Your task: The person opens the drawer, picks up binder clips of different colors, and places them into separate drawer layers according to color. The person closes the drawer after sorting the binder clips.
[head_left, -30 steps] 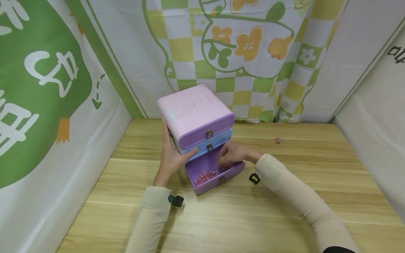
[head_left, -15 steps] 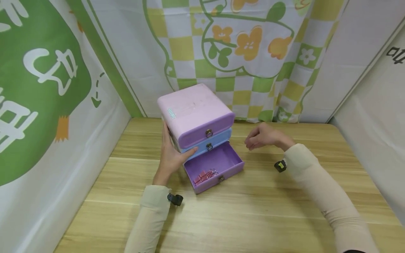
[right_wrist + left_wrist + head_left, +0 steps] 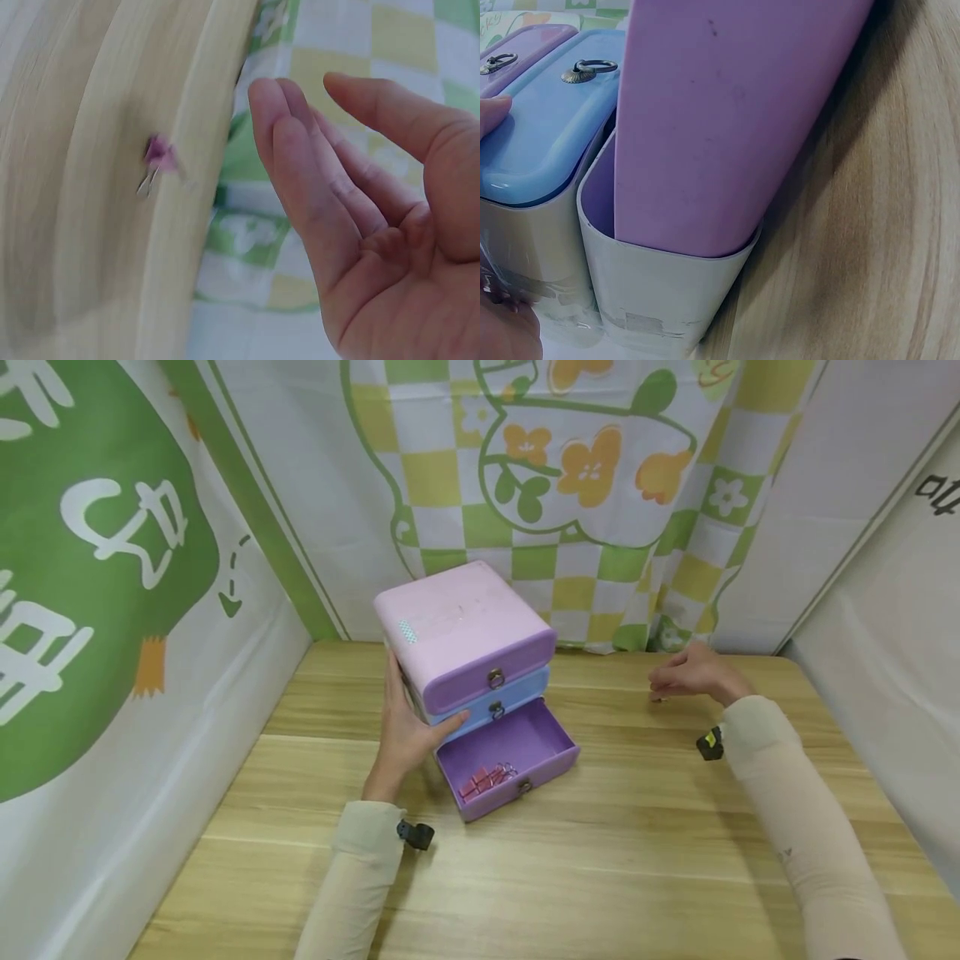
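A three-tier drawer box point(image 3: 465, 618) stands on the wooden table, its lowest purple drawer point(image 3: 551, 766) pulled out. Several pink binder clips point(image 3: 483, 782) lie in that drawer's left front corner. My left hand point(image 3: 405, 739) grips the box's left side, thumb across the blue middle drawer point(image 3: 517, 692); the left wrist view shows only parts of this hand. At the right, my right hand point(image 3: 693, 675) hovers near a lone pink binder clip point(image 3: 159, 154) on the table. In the right wrist view its thumb and fingers are apart, with nothing between them.
Behind the box hangs a checked, flowered curtain point(image 3: 592, 552). White cloth walls with green print point(image 3: 97, 568) flank the table point(image 3: 637, 860) on the left and right.
My right hand has left the purple drawer and moved right, over to the loose binder clip. The left hand stays on the box, and the drawer remains pulled out.
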Tool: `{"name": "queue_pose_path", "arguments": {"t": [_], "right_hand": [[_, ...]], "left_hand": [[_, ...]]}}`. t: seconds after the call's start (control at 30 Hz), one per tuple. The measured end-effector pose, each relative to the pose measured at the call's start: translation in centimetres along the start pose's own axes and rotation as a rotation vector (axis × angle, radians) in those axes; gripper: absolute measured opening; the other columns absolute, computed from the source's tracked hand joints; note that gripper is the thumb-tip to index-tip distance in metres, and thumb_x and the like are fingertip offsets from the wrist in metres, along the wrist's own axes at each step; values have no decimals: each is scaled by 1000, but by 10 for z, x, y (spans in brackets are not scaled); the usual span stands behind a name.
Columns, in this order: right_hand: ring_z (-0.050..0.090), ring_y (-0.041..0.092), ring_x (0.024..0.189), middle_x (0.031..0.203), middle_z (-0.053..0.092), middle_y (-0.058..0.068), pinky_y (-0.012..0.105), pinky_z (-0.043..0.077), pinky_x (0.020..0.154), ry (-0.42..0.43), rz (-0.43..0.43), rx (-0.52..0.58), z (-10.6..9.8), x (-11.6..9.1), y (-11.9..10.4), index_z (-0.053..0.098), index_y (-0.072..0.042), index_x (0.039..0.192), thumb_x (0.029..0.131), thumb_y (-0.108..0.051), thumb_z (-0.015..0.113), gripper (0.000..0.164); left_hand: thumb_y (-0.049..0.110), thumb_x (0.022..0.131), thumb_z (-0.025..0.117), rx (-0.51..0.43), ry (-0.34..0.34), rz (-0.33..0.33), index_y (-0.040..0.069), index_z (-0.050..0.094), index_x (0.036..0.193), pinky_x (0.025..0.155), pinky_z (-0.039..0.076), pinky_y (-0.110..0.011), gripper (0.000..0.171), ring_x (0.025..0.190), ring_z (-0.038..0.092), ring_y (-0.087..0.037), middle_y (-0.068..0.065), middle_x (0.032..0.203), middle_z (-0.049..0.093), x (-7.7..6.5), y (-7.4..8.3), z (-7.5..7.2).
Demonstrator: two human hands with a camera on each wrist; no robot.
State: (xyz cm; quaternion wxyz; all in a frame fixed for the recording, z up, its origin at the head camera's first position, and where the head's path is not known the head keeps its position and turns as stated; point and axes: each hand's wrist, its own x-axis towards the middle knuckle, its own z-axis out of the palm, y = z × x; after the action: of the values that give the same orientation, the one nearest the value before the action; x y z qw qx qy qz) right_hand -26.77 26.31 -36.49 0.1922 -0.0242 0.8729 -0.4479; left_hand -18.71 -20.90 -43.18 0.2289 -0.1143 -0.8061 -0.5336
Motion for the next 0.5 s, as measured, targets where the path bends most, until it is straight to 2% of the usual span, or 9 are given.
{"name": "queue_pose_path", "arguments": {"t": [0.13, 0.2, 0.27, 0.4, 0.43, 0.5], "right_hand": [[78, 3, 77, 91, 83, 6, 17, 64, 77, 71, -9, 18, -12, -2, 12, 60, 22, 131, 103, -14, 65, 46], [77, 3, 77, 88, 83, 3, 18, 64, 78, 109, 1, -2, -16, -4, 17, 62, 21, 129, 103, -16, 65, 46], [76, 6, 82, 90, 83, 4, 24, 63, 86, 143, 18, -85, -18, -5, 24, 68, 16, 126, 102, -21, 67, 44], [74, 25, 99, 97, 83, 10, 50, 57, 102, 207, 48, -253, -18, -4, 37, 78, 4, 116, 100, -31, 68, 40], [73, 28, 102, 97, 83, 11, 56, 55, 106, 217, 52, -262, -17, -3, 39, 79, 3, 114, 99, -32, 68, 39], [73, 36, 107, 97, 83, 12, 61, 52, 110, 238, 50, -260, -13, -1, 43, 79, 3, 114, 99, -32, 68, 39]], "left_hand": [[34, 70, 100, 17, -8, -13, 30, -9, 170, 135, 18, -58, 148, 166, 10, -25, 8, 179, -2, -1, 2, -1], [36, 70, 99, 19, -15, -27, 32, -9, 170, 135, 17, -59, 147, 166, 9, -26, 8, 179, -3, -2, 3, -1], [37, 71, 99, 17, -22, -37, 32, -10, 170, 134, 17, -60, 147, 167, 9, -27, 7, 179, -4, -3, 3, -1], [36, 71, 99, 11, -21, -38, 32, -10, 170, 134, 17, -60, 147, 166, 9, -26, 8, 179, -3, -5, 2, -1], [32, 71, 99, 5, -22, -44, 29, -9, 170, 135, 17, -60, 147, 166, 9, -27, 6, 179, -3, -5, 7, -1], [31, 70, 100, -2, -15, -42, 30, -8, 170, 135, 16, -59, 147, 166, 10, -27, 6, 179, -2, -5, 7, -1]]}}
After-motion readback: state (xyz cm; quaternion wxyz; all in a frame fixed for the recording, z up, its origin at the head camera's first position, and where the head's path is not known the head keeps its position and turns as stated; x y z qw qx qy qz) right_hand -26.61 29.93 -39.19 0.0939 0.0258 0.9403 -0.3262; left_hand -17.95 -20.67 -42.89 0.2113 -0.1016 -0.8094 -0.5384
